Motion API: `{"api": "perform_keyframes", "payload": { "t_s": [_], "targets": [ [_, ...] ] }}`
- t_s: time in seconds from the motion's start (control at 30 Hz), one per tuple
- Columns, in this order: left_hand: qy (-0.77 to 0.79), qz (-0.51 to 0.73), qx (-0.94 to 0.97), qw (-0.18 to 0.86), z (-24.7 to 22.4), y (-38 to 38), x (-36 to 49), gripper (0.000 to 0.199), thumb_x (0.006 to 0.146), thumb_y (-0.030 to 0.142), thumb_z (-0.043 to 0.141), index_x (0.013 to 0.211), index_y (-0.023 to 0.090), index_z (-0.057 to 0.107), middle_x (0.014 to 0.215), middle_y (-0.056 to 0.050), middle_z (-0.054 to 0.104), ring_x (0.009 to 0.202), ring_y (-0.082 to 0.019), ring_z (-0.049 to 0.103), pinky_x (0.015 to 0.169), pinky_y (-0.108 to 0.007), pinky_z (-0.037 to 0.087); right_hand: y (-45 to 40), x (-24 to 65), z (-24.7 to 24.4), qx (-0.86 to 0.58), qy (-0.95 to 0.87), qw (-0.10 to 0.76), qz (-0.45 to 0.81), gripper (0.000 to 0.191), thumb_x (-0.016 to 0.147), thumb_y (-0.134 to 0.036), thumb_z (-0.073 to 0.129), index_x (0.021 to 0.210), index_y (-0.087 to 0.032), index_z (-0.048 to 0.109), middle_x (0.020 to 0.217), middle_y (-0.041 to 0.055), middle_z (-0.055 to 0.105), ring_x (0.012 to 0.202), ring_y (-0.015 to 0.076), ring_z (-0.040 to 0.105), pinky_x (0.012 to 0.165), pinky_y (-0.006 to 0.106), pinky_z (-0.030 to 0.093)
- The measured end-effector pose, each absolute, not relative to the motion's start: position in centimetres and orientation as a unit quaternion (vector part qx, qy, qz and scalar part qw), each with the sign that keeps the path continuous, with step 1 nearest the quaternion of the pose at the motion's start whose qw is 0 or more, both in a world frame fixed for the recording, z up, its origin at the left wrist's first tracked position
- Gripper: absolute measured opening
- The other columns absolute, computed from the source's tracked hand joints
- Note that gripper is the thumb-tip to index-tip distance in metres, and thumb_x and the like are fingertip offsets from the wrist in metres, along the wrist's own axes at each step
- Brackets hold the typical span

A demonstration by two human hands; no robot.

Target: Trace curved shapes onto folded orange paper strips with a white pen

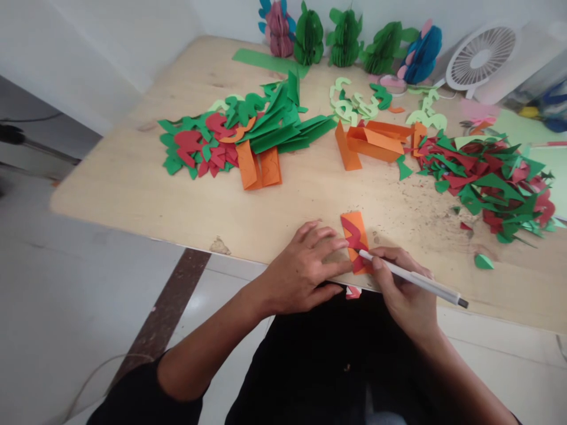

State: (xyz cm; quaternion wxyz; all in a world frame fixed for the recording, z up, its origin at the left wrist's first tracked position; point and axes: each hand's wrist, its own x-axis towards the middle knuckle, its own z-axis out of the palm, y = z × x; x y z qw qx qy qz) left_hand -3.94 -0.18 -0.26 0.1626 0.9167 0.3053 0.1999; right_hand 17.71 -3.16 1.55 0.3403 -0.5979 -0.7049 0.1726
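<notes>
An orange paper strip [359, 222] lies at the table's front edge with a red zigzag paper piece [352, 232] on top of it. My left hand [310, 268] rests flat with fingers spread, its fingertips touching the left side of the red piece and strip. My right hand [405, 295] is closed around a white pen [419, 278], whose tip meets the red piece near its middle. Just below the table edge, a small red and white scrap [353, 291] shows against the dark clothing.
Green and red cut papers [188, 144] and folded orange papers [261, 168] lie left of centre. More orange folds [374, 143] and a scrap heap [496, 183] are at the right. Paper figures [345, 38] and a white fan [482, 58] stand behind.
</notes>
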Motion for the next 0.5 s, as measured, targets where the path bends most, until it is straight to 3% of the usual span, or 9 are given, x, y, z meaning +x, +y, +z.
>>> {"api": "perform_keyframes", "payload": {
  "t_s": [0.5],
  "targets": [
    [0.301, 0.194, 0.920, 0.162, -0.29, -0.19, -3.91, 0.032, 0.093, 0.040, 0.054, 0.121, 0.026, 0.062, 0.138, -0.007, 0.055, 0.129, -0.030, 0.041, 0.116, -0.056, 0.022, -3.56, 18.21, 1.75, -0.601, -0.700, 0.341, 0.180, 0.013, 0.091, -0.031, 0.058, 0.086, -0.023, 0.067, 0.077, -0.0009, 0.073, 0.067, 0.0145, 0.066, 0.062, 0.027, 0.047]
  ]
}}
